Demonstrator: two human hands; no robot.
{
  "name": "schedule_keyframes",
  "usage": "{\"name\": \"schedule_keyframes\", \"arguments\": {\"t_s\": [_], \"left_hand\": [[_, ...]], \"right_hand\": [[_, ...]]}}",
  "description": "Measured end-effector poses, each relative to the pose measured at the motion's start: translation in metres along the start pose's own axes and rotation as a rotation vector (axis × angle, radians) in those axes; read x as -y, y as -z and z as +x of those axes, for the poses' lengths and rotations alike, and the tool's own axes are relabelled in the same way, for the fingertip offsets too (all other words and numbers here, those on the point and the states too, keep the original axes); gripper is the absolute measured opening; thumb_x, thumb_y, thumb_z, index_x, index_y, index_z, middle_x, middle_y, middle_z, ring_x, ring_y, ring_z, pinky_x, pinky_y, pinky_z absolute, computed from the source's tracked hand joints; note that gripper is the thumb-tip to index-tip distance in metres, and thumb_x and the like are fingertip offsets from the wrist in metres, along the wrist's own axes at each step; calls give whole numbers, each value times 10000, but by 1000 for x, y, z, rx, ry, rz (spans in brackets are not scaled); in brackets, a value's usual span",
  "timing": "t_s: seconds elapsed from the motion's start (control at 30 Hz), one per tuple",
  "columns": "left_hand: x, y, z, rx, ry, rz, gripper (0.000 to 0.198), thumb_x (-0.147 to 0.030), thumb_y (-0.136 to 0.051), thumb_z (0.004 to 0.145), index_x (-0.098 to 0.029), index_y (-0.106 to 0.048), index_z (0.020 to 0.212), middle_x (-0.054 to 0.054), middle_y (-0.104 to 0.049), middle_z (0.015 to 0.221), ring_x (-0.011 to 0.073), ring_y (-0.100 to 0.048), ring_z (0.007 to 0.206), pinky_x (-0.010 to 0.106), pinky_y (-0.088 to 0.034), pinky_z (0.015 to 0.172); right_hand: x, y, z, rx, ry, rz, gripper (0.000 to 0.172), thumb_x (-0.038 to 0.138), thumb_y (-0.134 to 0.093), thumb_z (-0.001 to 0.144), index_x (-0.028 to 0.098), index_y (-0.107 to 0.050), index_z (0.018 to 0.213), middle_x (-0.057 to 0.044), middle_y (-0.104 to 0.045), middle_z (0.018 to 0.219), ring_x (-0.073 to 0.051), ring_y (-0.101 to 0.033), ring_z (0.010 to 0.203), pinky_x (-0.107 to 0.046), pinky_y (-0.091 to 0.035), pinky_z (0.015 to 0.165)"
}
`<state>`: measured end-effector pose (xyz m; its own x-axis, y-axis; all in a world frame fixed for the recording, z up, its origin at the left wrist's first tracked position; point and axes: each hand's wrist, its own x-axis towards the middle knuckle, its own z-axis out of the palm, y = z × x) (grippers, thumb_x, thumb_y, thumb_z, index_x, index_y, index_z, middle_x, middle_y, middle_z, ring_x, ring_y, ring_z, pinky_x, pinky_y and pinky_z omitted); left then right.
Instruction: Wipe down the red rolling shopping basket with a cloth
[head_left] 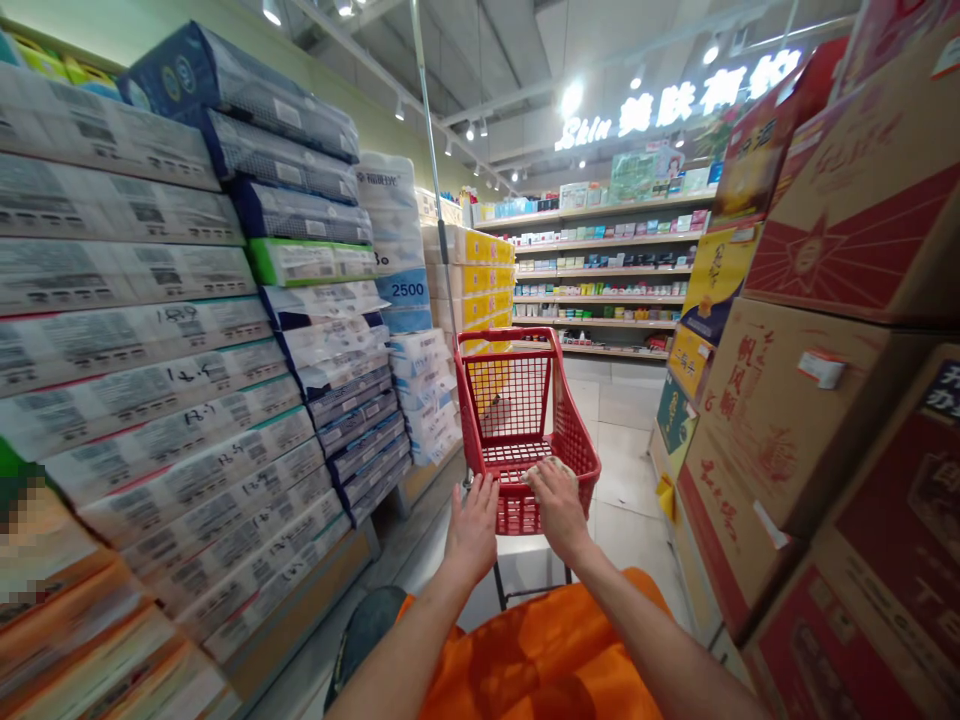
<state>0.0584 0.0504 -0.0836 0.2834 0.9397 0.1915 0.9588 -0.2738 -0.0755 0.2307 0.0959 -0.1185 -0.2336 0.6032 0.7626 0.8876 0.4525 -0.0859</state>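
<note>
Orange cloth [547, 650] fills the bottom of the view, closest to us, bunched below our two bare forearms. Beside it, lower left, we see a patch of dark blue fabric [367, 625] over the grey floor [420, 540].

Our left hand [472, 525] reaches forward with fingers spread and lies flat against the near rim of a small red shopping cart [525, 420]; it is open, not wrapped around anything. Our right hand [556, 505] sits just beside it on the same rim, fingers curled down over a pale, rounded object [553, 465] at the cart's edge. We cannot tell what that object is, or whether the hand truly grips it or only covers it.

The cart stands directly ahead in the middle of a narrow aisle, its mesh basket upright, with a thin metal pole [431, 160] rising from its left side toward the ceiling.

On our left, wrapped packs of tissue paper [165, 400] are stacked high in leaning columns. On our right, brown cardboard boxes [832, 400] with red printing form a wall.

Farther off, past the cart, stacks of yellow packages [484, 275] stand, and at the far end, shelves [607, 270] hold small products under a lit white sign [675, 100].
</note>
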Motion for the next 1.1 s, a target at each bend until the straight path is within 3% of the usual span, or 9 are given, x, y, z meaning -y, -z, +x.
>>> {"name": "schedule_keyframes", "arguments": {"t_s": [0.1,0.27,0.43,0.5,0.6,0.73,0.87,0.97,1.1], "left_hand": [[2,-3,-1,-6,-9,-9,651,-178,-363,738,-130,-218,1371,67,-161,1458,221,-100,1342,512,-95,1069],[-7,1,8,-105,17,-84,615,-128,-336,749,-120,-247,1358,71,-222,1444,204,-150,1333,494,-112,1079],[-34,10,28,-141,-57,-277,527,-156,-330,804,-117,-302,1329,75,-321,1405,154,-258,1296,368,-223,1072],[-42,7,34,-111,-92,-312,495,-217,-348,830,-138,-323,1318,70,-334,1399,166,-278,1288,394,-231,1066],[-48,0,40,-141,-69,-275,464,-262,-364,851,-177,-336,1307,77,-336,1398,201,-272,1290,472,-203,1058],[-37,0,46,-178,-8,-217,372,-200,-351,859,-215,-436,1222,72,-498,1265,201,-448,1153,489,-209,1041],[-2,12,44,-226,95,-208,257,-189,-371,853,-225,-557,1027,39,-628,1015,188,-559,961,539,-140,1041],[18,16,38,-262,149,-223,243,-181,-368,850,-213,-552,1006,50,-616,1054,194,-534,1018,555,-132,1034],[17,11,38,-239,45,-226,238,-200,-386,850,-211,-526,1042,55,-574,1146,186,-494,1086,506,-173,1037]], "right_hand": [[9,-1,2,30,52,33,385,59,-373,811,193,-571,1113,-78,-527,1225,-219,-383,1204,-399,-294,998],[-14,5,4,-25,-156,117,386,80,-358,798,137,-558,1124,-137,-526,1206,-255,-374,1208,-467,-280,1001],[10,6,12,-11,-377,710,496,272,-343,853,167,-320,1337,-99,-488,1267,-200,-420,1187,-409,-340,990],[24,9,15,-19,-504,928,512,359,-300,882,200,-256,1367,-75,-485,1276,-180,-434,1179,-374,-351,988],[31,13,16,-17,-530,1036,518,433,-285,884,208,-299,1351,-66,-478,1284,-183,-419,1194,-364,-341,996],[14,12,10,-3,-497,738,507,381,-310,871,180,-317,1337,-97,-432,1319,-207,-396,1208,-420,-326,993],[-8,11,6,162,-329,240,418,222,-384,811,167,-483,1213,-108,-491,1255,-255,-370,1206,-499,-269,994],[-12,10,7,199,-170,151,380,169,-381,797,154,-547,1139,-104,-557,1146,-231,-443,1109,-416,-353,951],[-8,8,8,107,-161,179,323,188,-393,784,128,-598,1027,-112,-590,1042,-226,-485,1018,-392,-377,933]]}}
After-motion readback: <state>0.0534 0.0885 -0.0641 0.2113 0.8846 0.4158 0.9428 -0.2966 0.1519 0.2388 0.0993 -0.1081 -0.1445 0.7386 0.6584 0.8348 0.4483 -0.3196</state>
